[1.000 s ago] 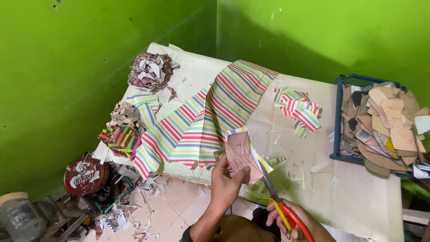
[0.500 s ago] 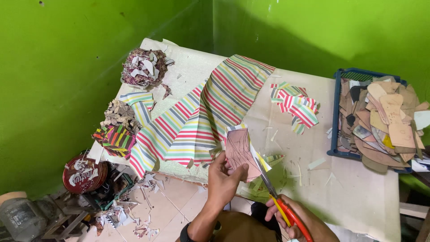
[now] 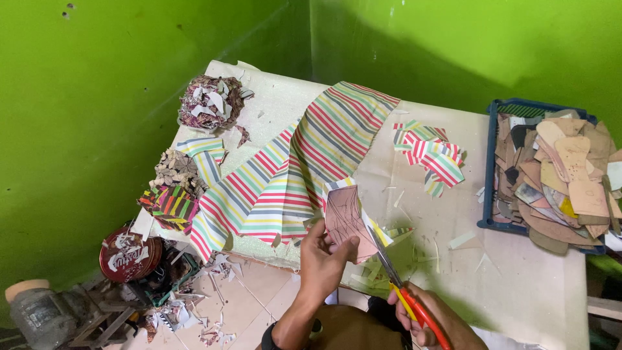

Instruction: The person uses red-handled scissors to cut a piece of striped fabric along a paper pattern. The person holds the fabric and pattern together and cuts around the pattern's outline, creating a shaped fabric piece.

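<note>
My left hand (image 3: 324, 262) pinches a pinkish-brown cut piece (image 3: 346, 217) backed with striped cloth, held up over the table's near edge. My right hand (image 3: 434, 321) grips scissors (image 3: 398, 279) with red and yellow handles; the blades reach up along the right side of the piece. A long sheet of striped cloth (image 3: 304, 168) lies on the white table (image 3: 518, 279) just beyond the hands.
Striped offcuts (image 3: 431, 155) lie mid-table. A blue tray (image 3: 487, 168) of cut brown shapes stands at the right. Piles of scraps (image 3: 210, 104) and small striped pieces (image 3: 170, 207) sit along the left edge. A round red tin (image 3: 129, 256), a jar (image 3: 39, 314) and paper litter are on the floor.
The view has shifted slightly. Both hands stay at the table's near edge with the piece and scissors; the blades have moved a little along the piece.
</note>
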